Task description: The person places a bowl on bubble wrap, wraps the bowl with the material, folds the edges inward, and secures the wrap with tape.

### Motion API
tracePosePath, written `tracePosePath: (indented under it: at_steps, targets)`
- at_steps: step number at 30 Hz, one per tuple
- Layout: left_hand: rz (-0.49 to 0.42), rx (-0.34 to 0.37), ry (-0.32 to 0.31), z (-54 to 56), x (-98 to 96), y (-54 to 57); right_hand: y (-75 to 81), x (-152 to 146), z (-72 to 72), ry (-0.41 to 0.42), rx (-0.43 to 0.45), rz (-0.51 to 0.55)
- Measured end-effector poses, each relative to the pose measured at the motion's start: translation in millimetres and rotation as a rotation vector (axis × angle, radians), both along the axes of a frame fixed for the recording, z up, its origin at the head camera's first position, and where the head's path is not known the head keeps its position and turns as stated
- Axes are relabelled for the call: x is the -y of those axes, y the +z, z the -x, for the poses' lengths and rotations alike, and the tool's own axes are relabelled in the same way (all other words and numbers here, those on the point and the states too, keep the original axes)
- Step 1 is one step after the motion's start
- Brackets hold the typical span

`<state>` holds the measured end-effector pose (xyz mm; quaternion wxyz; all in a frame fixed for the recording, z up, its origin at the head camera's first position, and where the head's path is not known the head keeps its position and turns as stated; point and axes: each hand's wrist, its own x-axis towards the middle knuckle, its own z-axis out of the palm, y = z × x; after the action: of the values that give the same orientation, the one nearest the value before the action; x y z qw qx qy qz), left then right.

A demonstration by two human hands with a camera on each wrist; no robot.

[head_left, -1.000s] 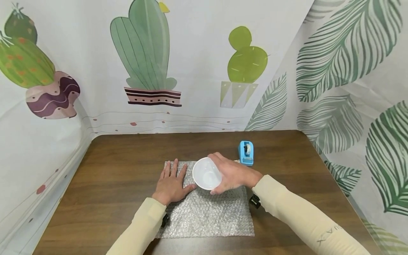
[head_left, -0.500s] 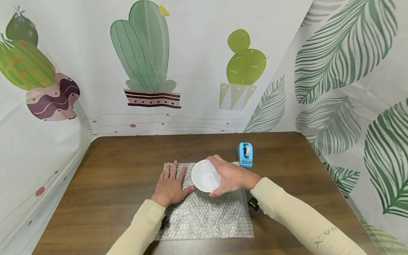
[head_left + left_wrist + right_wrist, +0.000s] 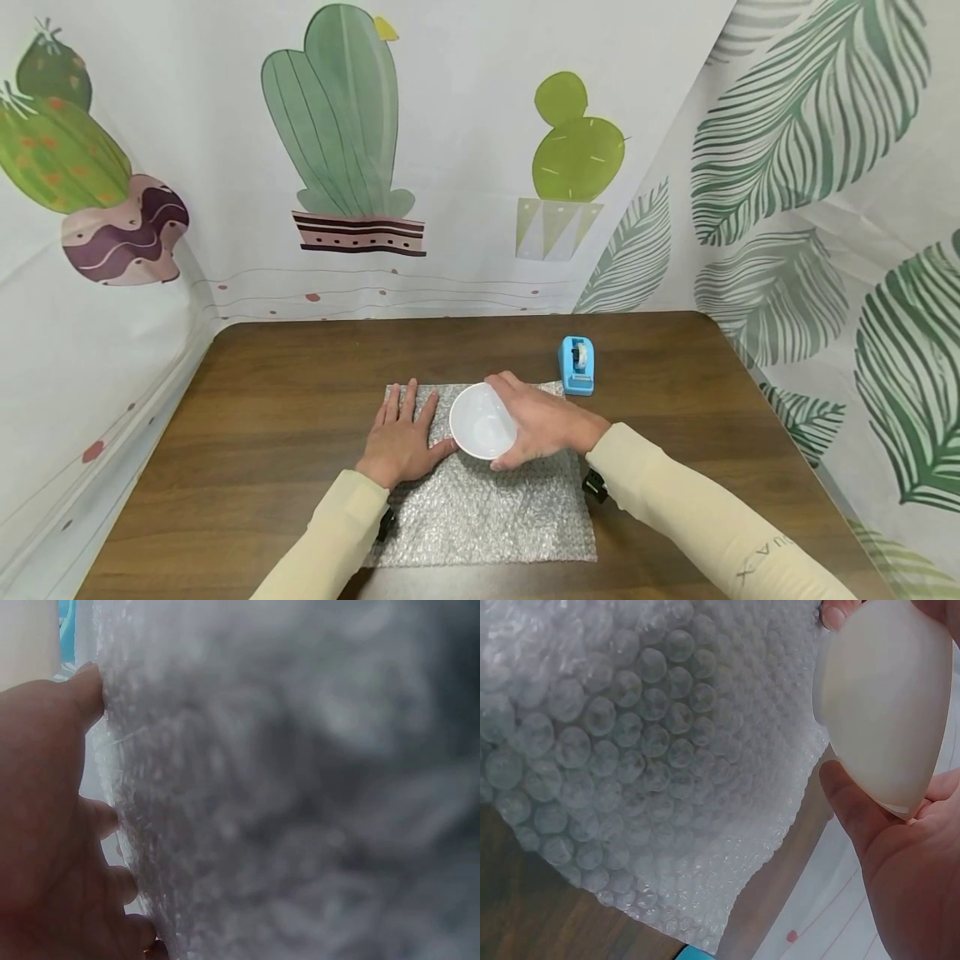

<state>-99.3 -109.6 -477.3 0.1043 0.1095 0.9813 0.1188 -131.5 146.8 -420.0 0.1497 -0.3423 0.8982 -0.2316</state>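
Note:
A white bowl (image 3: 480, 422) is in my right hand (image 3: 542, 422), gripped at its right side with the thumb at the near edge and fingers at the far edge. Its mouth faces up and somewhat toward me in the head view. In the right wrist view the bowl (image 3: 889, 705) shows its outer side, close to the bubble wrap (image 3: 637, 742); whether it touches is unclear. My left hand (image 3: 401, 446) lies flat, fingers spread, on the left part of the bubble wrap sheet (image 3: 495, 517). Its thumb tip is beside the bowl's rim.
A blue tape dispenser (image 3: 577, 367) stands on the brown wooden table (image 3: 300, 358), just past the sheet's far right corner. Behind the table hangs a white cloth (image 3: 465, 150) printed with cacti and leaves.
The bowl and my right hand have shifted slightly toward me over the bubble wrap. My left hand has stayed in place on the sheet.

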Motion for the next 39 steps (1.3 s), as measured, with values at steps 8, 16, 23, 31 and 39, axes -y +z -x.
tracePosePath:
  at_steps: [8,16,23,31,39]
  targets:
    - [0.008,-0.007,-0.002,1.2,0.2,0.0,-2.3,1,-3.3,0.006,-0.016,0.003]
    - [0.004,0.015,0.002,1.0,0.4,-0.9,-7.4,1,-3.2,0.007,0.011,0.003]
    - [0.0,0.012,0.003,0.8,1.0,-1.3,-11.4,0,-2.7,0.001,0.028,0.004]
    - [0.009,0.012,-0.001,0.6,0.7,-0.3,-15.2,1,-6.3,-0.004,0.008,-0.012]
    - [0.011,0.012,-0.005,1.1,0.4,0.4,-18.3,1,-7.4,0.001,-0.004,-0.005]
